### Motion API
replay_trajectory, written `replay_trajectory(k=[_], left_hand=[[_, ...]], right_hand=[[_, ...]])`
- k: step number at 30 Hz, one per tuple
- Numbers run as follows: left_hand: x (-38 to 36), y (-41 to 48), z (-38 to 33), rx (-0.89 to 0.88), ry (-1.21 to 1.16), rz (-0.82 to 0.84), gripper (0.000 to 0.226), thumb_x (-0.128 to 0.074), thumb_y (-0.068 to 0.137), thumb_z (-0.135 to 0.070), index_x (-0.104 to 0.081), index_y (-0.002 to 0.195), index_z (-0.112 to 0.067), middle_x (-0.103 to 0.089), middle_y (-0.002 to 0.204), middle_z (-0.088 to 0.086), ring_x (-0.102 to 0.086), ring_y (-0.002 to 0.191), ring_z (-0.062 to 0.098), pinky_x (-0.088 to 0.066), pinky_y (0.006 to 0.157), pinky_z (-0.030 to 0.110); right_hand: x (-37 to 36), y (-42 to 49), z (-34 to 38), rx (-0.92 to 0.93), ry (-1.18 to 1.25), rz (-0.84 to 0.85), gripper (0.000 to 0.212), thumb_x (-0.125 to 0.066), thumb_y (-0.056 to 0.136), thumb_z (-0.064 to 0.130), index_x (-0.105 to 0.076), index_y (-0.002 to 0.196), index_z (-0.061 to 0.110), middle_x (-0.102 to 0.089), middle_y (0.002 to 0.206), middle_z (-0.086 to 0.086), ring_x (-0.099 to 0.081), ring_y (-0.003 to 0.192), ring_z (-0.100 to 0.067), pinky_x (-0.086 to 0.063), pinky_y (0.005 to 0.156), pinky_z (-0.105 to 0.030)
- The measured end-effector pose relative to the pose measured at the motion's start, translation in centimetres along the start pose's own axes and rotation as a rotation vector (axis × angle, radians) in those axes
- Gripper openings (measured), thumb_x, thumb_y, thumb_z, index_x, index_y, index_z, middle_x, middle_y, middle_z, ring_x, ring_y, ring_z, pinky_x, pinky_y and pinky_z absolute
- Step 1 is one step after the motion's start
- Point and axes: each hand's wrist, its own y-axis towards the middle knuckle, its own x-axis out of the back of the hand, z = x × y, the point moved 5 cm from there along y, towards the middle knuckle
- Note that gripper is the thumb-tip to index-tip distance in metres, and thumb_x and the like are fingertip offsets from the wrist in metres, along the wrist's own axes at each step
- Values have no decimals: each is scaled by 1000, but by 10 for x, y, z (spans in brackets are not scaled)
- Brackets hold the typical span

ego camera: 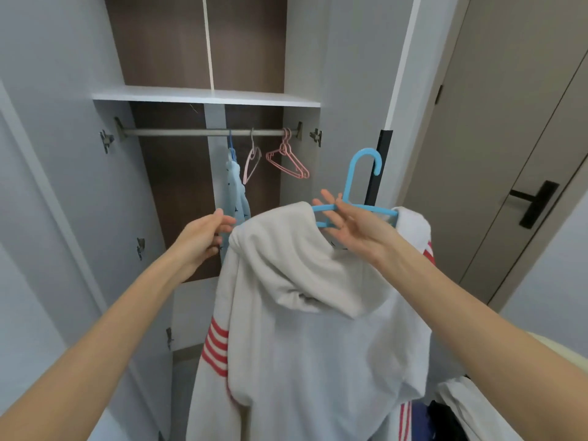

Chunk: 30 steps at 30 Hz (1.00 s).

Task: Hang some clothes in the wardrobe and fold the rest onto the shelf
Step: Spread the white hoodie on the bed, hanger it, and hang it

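Note:
A white hoodie (305,329) with red sleeve stripes hangs on a blue plastic hanger (359,186), held up in front of the open wardrobe. My right hand (350,224) holds the hanger at its neck, fingers spread over the bar. My left hand (206,237) pinches the hoodie's left shoulder edge. The hanger's hook points up and is free of the rail (191,132), which runs across the wardrobe above and behind. A light blue garment (237,192) hangs on the rail.
Empty pink hangers (288,160) hang at the rail's right end, beside another pale one (251,163). A white shelf (203,96) sits above the rail. Wardrobe doors stand open on both sides. A room door with a black handle (537,202) is at right. More clothes (461,409) lie at bottom right.

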Motion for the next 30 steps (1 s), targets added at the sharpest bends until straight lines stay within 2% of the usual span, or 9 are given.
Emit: replay_trajectory(k=[3,5,8,13,18,23,26,28,30], left_hand=[[6,-4,-10,-82,-67,-106,36,-38,102,-34,-57,81,-12,-48,68,2,-42,57,10,-37,59,24],[-4,-10,-14,-117,-67,-82,35,-39,102,-33,-58,84,-10,-55,69,4,-51,60,13,-44,62,24],[-30,-16,-15,-82,-106,44,33,-40,101,-34,-63,102,-10,-68,92,7,-67,83,16,-57,70,24],[-69,-17,-18,-32,-319,169,24,-35,104,-26,-49,120,-14,-62,111,3,-62,100,13,-53,77,25],[-89,-6,-18,-32,-614,327,23,-47,98,-17,-50,121,-14,-59,125,8,-63,105,17,-54,90,34],[-99,-10,-7,94,-788,534,50,-62,84,-43,-58,128,-20,-57,130,9,-56,119,26,-44,101,42],[-106,-15,2,50,-777,636,65,-74,79,-36,-47,138,-28,-54,135,8,-54,120,28,-42,102,44],[-111,-20,3,33,-680,578,57,-69,82,-24,-46,135,-28,-58,131,4,-58,117,26,-50,94,42],[-107,-18,1,9,-460,339,51,-72,80,-16,-53,127,-22,-63,122,4,-61,112,24,-55,89,39]], right_hand=[[-13,2,14,54,35,5,15,-47,99,7,-58,108,12,-65,125,-4,-62,112,-20,-31,114,-47],[-21,0,23,86,42,16,14,-49,98,7,-60,105,12,-68,117,-2,-60,117,-20,-30,115,-46],[-29,-4,36,118,46,30,16,-48,99,8,-60,108,13,-66,122,-2,-56,123,-20,-37,109,-47],[-25,-14,48,131,79,51,18,-44,101,8,-58,113,8,-62,128,-9,-58,116,-26,-51,93,-51],[-5,-22,54,146,123,-3,24,-48,99,10,-61,119,9,-64,127,-7,-58,120,-20,-48,101,-33],[19,-23,57,172,197,-93,21,-54,96,8,-65,112,14,-69,118,-3,-61,117,-19,-44,106,-36],[28,-22,54,172,232,-118,30,-57,93,8,-63,122,15,-69,118,-4,-63,115,-21,-44,106,-38],[32,-21,51,169,239,-137,32,-59,92,7,-63,123,15,-70,116,-5,-63,113,-21,-44,106,-39],[37,-21,47,166,234,-167,35,-59,92,7,-61,125,16,-70,115,-5,-63,113,-22,-43,107,-39]])
